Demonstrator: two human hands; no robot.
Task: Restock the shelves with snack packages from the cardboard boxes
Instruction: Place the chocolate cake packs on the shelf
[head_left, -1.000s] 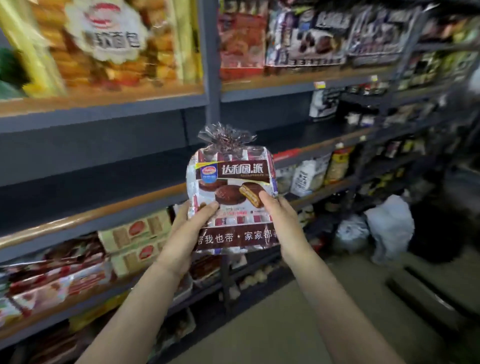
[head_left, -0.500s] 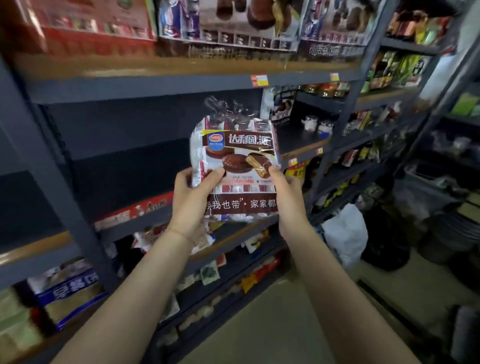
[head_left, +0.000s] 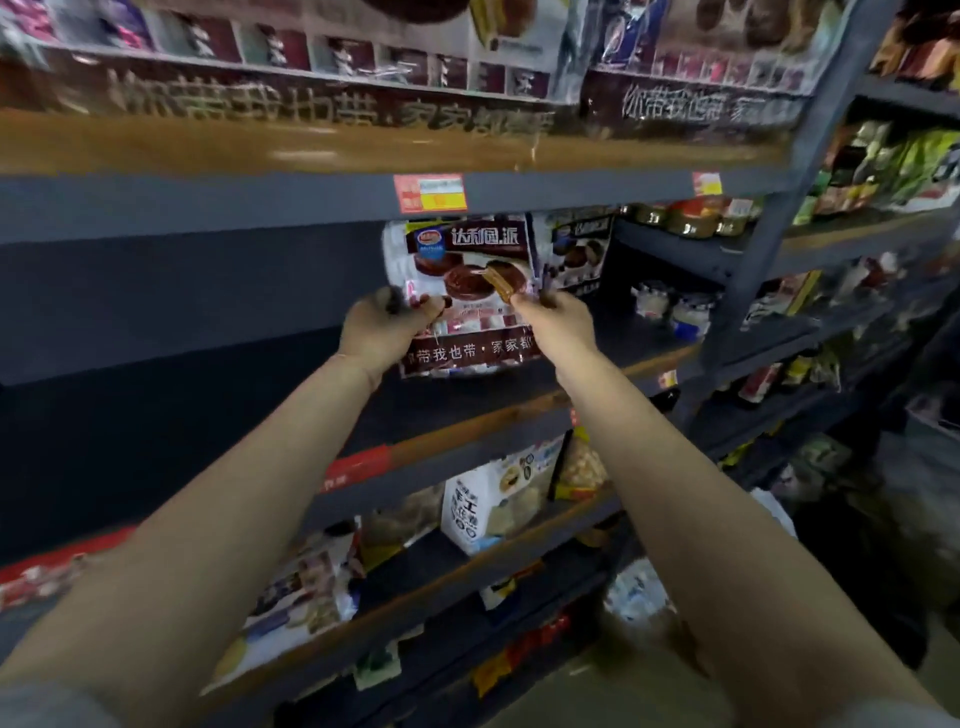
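I hold a chocolate pie package (head_left: 462, 291), brown and white with pictured pies, upright inside the dark middle shelf (head_left: 467, 415). My left hand (head_left: 384, 327) grips its left edge with curled fingers. My right hand (head_left: 558, 322) pinches its right edge. A similar package (head_left: 574, 254) stands just behind and to the right of it on the same shelf. The package's top is tucked under the shelf above.
The upper shelf (head_left: 311, 150) carries a row of the same brown packages, with price tags (head_left: 430, 192) on its front rail. Jars (head_left: 675, 221) fill the unit to the right. Lower shelves hold a white bag (head_left: 467, 509) and mixed snack packs.
Both hands have carried the package forward and up into the middle shelf bay, beside the package standing there. The view has moved closer to the shelves.
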